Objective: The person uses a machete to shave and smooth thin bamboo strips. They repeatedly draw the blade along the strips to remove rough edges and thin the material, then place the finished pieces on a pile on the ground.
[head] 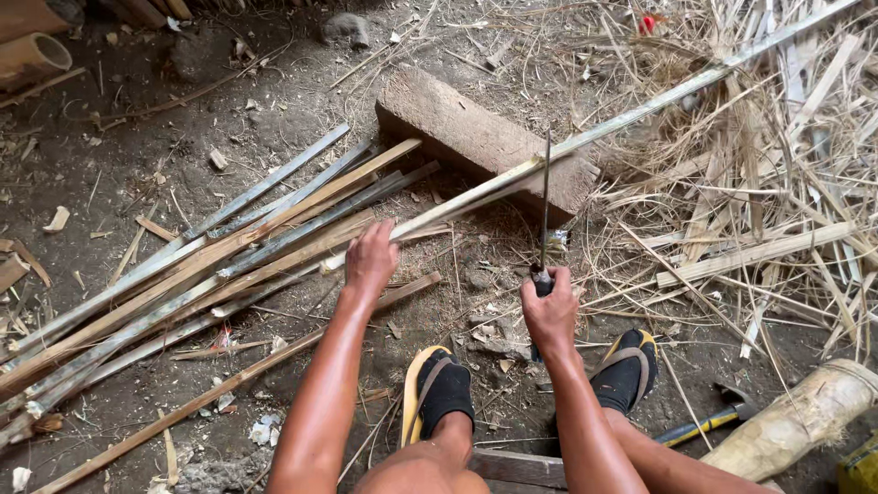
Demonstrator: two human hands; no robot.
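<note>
Left hand [370,259] grips the long pale split bamboo strip [640,108]; right hand [549,306] clenches the thin-bladed knife [545,206]. A slipping blade could cut those fingers.

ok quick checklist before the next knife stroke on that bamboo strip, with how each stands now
1. Left hand grips the near end of the long bamboo strip: ok.
2. Right hand closed on the knife handle, blade upright against the strip: ok.
3. Strip rests across the wooden block: ok.
4. Left fingers well clear of the blade: ok, they sit to one side of it.
5. Feet in black socks and yellow sandals lie below the knife: not ok, close under the cutting line.
6. Blade edge sharpness: cannot tell.
</note>
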